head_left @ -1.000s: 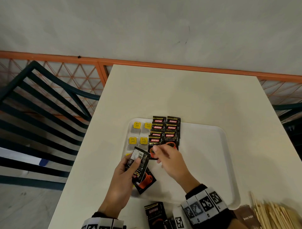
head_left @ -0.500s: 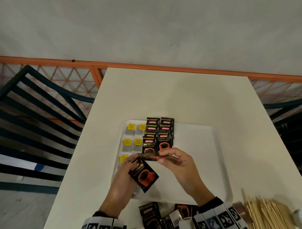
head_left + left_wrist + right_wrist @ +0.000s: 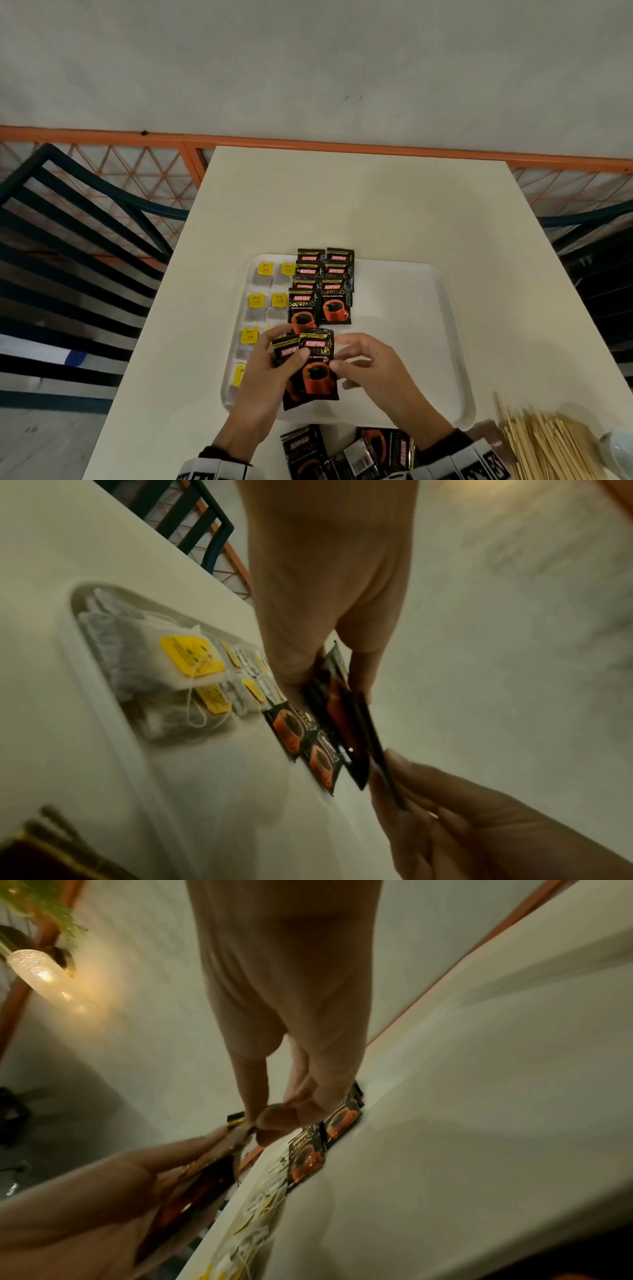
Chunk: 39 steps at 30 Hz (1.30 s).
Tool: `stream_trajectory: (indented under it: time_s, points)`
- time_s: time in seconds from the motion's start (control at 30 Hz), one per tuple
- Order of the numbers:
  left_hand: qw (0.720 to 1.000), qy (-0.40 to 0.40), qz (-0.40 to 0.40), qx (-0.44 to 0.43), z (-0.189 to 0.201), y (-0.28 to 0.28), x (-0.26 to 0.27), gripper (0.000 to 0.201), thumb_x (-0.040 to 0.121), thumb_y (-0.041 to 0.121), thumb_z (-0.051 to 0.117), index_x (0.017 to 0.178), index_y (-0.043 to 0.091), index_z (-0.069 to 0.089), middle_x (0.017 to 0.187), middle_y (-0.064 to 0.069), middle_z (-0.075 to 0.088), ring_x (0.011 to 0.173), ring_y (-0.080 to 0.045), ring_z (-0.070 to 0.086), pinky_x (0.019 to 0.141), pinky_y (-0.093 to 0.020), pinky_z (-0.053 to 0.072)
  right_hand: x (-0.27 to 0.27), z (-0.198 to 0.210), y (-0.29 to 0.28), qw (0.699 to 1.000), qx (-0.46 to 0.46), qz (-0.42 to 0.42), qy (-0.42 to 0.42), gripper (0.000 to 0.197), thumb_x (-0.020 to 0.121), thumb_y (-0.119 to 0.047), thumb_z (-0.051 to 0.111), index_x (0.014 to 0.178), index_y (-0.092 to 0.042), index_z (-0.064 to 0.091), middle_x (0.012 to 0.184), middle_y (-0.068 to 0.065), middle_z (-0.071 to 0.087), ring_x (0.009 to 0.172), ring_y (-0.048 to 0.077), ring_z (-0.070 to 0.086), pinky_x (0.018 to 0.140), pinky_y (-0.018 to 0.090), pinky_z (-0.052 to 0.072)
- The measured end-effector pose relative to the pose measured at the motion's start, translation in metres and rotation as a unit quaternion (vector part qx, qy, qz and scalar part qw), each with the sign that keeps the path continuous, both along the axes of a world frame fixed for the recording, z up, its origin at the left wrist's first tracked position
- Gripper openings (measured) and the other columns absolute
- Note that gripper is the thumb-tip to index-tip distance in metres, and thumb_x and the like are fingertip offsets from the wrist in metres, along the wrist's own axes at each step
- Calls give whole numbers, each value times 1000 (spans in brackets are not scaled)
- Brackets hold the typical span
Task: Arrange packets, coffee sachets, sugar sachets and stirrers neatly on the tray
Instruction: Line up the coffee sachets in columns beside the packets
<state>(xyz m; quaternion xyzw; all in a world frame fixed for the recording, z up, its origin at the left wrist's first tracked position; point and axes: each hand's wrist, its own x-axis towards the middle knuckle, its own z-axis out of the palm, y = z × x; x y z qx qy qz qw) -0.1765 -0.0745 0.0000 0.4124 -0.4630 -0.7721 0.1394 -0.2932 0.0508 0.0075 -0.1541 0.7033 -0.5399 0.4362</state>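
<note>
The table (image 3: pixel 359 212) spreads out beyond both hands, with the white tray (image 3: pixel 404 342) lying on it under and ahead of them. Right of the right hand, at the near table edge, lies a loose heap of wooden stirrers (image 3: pixel 548 448), off the tray. Nearer than the hands, between the wrists, a loose pile of sachets (image 3: pixel 346 452) lies on the table just off the tray's near rim.

Just ahead of the fingertips, two overlapping columns of black coffee sachets (image 3: pixel 322 291) lie flat on the tray, running away from the hands, the farthest ones lapping over the far rim. Left of those columns and of the left hand, tea bags (image 3: pixel 263 301) with yellow tags lie in two columns along the tray's left side; the nearest are partly hidden by the left hand.

The left hand (image 3: pixel 270 377) is curled round two held sachets (image 3: pixel 315 370), thumb on the front face, fingers behind, keeping them above the tray's near left part. The front one overlaps the one behind it. The right hand (image 3: pixel 370 370) sits just right of them, thumb and forefinger pinching the right edge of the front sachet; its other fingers are loosely bent. In the left wrist view the sachets show edge-on between the two hands.
</note>
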Motion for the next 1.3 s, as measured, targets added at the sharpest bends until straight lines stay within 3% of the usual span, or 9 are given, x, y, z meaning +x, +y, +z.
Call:
stream_trajectory:
  time_s: [0.17, 0.23, 0.4, 0.53, 0.7, 0.87, 0.97, 1.13, 1.3]
  points:
    - [999, -7, -21, 40, 3, 2, -2, 19, 90, 5, 53, 105, 11, 63, 95, -13, 73, 90, -29, 69, 75, -36, 54, -7, -8, -3, 998, 54, -9, -39, 26, 79, -5, 69, 102, -10, 59, 85, 9, 72, 69, 12, 66, 60, 20, 48]
    - [998, -22, -34, 39, 4, -1, -4, 24, 90, -1, 48, 102, 12, 65, 90, -11, 74, 83, -24, 70, 68, -28, 53, -13, -10, -7, 997, 50, -34, -45, 23, 79, -4, 68, 100, -8, 58, 78, 6, 70, 69, 13, 65, 61, 21, 48]
    - [995, -71, -27, -63, 2, -23, -11, 24, 87, -4, 54, 105, 9, 63, 90, -9, 72, 77, -21, 71, 60, -25, 56, -39, -19, -20, 992, 32, -122, -31, 15, 82, 1, 63, 85, -13, 58, 81, 7, 66, 69, 16, 61, 60, 22, 46]
    - [990, -83, -2, -118, 0, -35, -21, 24, 82, -5, 62, 90, 17, 63, 75, 1, 71, 57, -5, 68, 48, -16, 51, -52, -29, -31, 987, 42, -156, 3, 17, 84, 1, 60, 81, -15, 57, 80, 8, 64, 67, 14, 58, 57, 21, 46]
    - [962, -145, -44, -225, -11, -37, -29, 22, 79, 7, 70, 86, 26, 60, 86, 6, 68, 79, -6, 64, 59, -9, 45, -56, -45, -39, 983, 77, -158, 44, 20, 82, -1, 63, 79, -20, 58, 78, 5, 64, 76, 20, 60, 69, 28, 50]
    - [947, -172, -39, -270, -11, -35, -38, 27, 76, 15, 74, 96, 19, 57, 81, 10, 61, 74, -2, 58, 61, -13, 42, -56, -49, -41, 975, 107, -150, 126, 13, 81, -6, 66, 85, -16, 60, 82, 5, 65, 81, 21, 62, 80, 32, 52]
    - [938, -181, -42, -294, -10, -34, -42, 27, 75, 15, 75, 91, 20, 54, 76, 14, 56, 69, 1, 54, 57, -10, 39, -54, -50, -41, 969, 102, -151, 166, 13, 81, -6, 67, 88, -15, 60, 83, 7, 67, 80, 21, 64, 77, 28, 53]
    - [927, -193, -60, -316, -15, -31, -42, 31, 77, 14, 74, 95, 22, 50, 76, 16, 54, 71, 1, 53, 59, -11, 38, -53, -51, -41, 965, 101, -143, 196, 11, 82, -6, 65, 91, -11, 60, 79, 3, 64, 73, 15, 60, 57, 7, 45]
    - [911, -215, -74, -344, -19, -30, -41, 33, 78, 15, 72, 98, 24, 48, 82, 11, 54, 73, -2, 52, 59, -12, 37, -53, -50, -42, 961, 107, -132, 217, 15, 82, -7, 65, 97, -7, 62, 81, 3, 63, 70, 8, 56, 58, 0, 42]
